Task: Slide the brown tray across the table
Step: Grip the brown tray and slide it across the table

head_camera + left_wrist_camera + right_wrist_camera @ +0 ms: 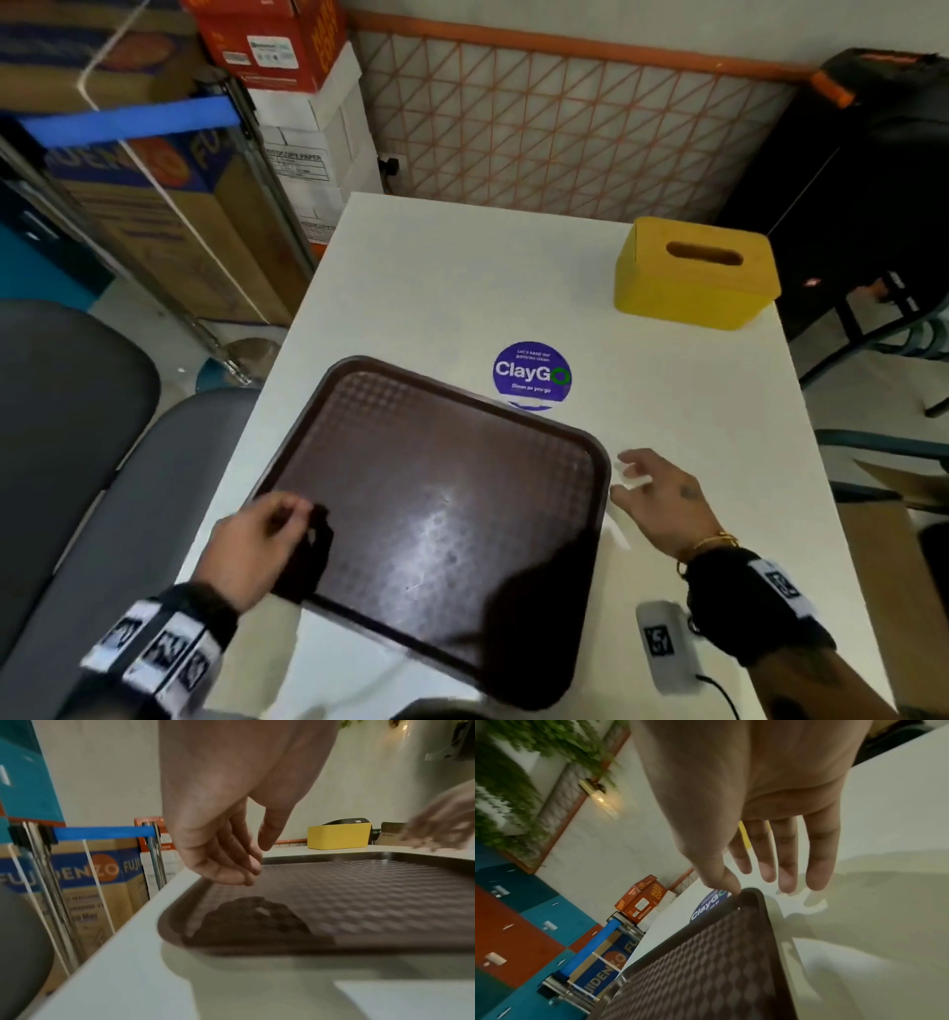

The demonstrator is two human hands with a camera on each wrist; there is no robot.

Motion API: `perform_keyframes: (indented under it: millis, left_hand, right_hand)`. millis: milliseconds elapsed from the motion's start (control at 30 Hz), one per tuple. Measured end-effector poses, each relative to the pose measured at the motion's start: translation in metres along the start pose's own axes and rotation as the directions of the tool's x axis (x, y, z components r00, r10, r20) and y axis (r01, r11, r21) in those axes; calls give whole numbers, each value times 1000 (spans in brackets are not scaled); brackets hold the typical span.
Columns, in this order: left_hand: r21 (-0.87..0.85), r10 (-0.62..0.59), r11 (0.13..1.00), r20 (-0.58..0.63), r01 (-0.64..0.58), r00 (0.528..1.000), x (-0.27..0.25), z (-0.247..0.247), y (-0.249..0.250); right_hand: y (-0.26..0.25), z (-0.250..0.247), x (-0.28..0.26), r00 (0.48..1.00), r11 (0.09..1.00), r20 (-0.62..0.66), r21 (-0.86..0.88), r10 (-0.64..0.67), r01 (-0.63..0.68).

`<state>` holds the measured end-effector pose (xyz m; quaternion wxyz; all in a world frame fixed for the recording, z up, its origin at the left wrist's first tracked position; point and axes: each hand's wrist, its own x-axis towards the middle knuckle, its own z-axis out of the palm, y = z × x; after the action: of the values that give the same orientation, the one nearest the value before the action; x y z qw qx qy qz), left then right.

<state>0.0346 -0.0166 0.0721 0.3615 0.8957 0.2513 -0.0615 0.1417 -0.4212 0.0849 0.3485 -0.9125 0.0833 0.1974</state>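
The brown tray [436,514] lies at an angle on the white table [411,267], toward its near left side. My left hand [295,516] hovers over the tray's left rim with loosely curled fingers and holds nothing. In the left wrist view the left hand [254,862] hangs just above the tray [359,902] and casts a shadow on it. My right hand [629,475] sits beside the tray's far right corner, fingers spread and straight. In the right wrist view the right hand's thumb [727,882] is at the corner rim of the tray [706,963], the other fingers over the table.
A yellow tissue box [698,272] stands at the table's far right. A purple round sticker [531,375] lies just beyond the tray. A small white device with a cable [667,647] rests near my right wrist. Grey chairs [77,411] and stacked cartons [169,205] are on the left.
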Motion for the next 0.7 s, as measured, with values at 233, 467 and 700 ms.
perform_keyframes:
  millis: [233,467,700]
  left_hand:
    - [162,81,983,20,-84,996,47,-10,-11]
    - [219,93,972,-26,-85,995,61,-9,-20]
    - [162,42,986,-50,-34,998,83,-9,-19]
  right_hand:
    - [5,38,-35,978,964,-12,173,207,-202]
    - [1,59,-45,962,927,-55,286,267,-241]
    - [1,57,-20,969,964,-120,185,217,-193]
